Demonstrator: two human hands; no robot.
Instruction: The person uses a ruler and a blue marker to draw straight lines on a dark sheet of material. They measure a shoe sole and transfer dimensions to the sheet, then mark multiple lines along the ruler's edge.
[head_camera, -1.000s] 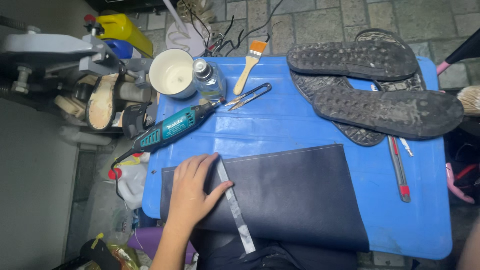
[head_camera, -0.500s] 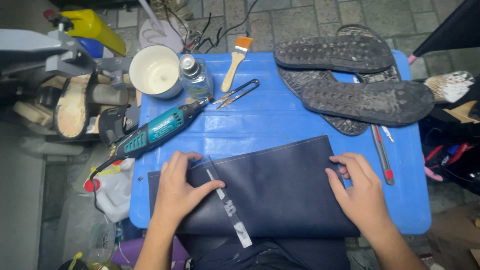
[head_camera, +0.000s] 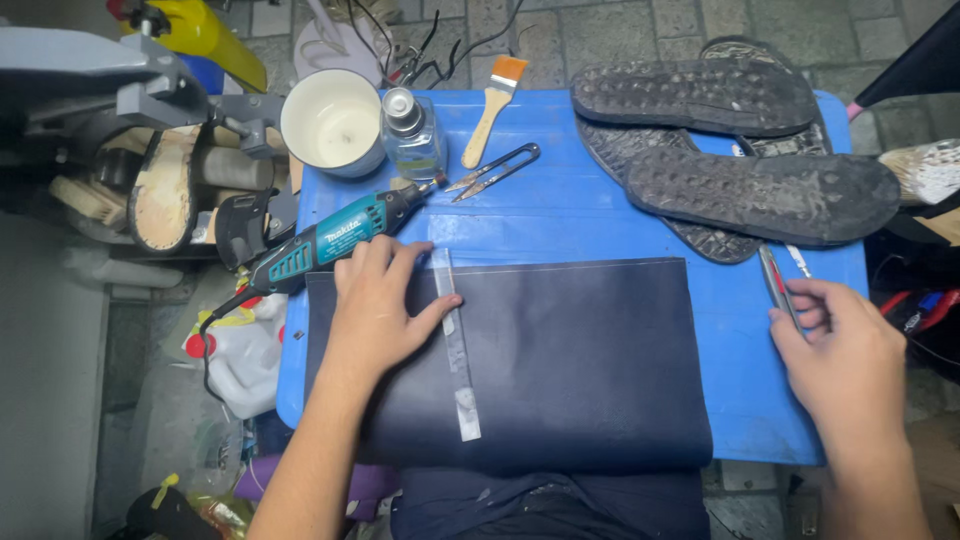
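- Head view: dark sheet lies flat at the surface's six o'clock, uncut as far as visible.
- Left hand, open-palmed, presses it beside the metal ruler.
- Right hand grasps a slim tool at three o'clock.
- Marking looks still ahead.

We saw a dark navy sheet lying flat on the blue table, its near edge hanging over the table's front. A slim metal ruler lay on its left part, running front to back, slightly tilted. A thin red-and-silver pen-like tool lay on the table just right of the sheet, pointing away from us, fingertips touching it
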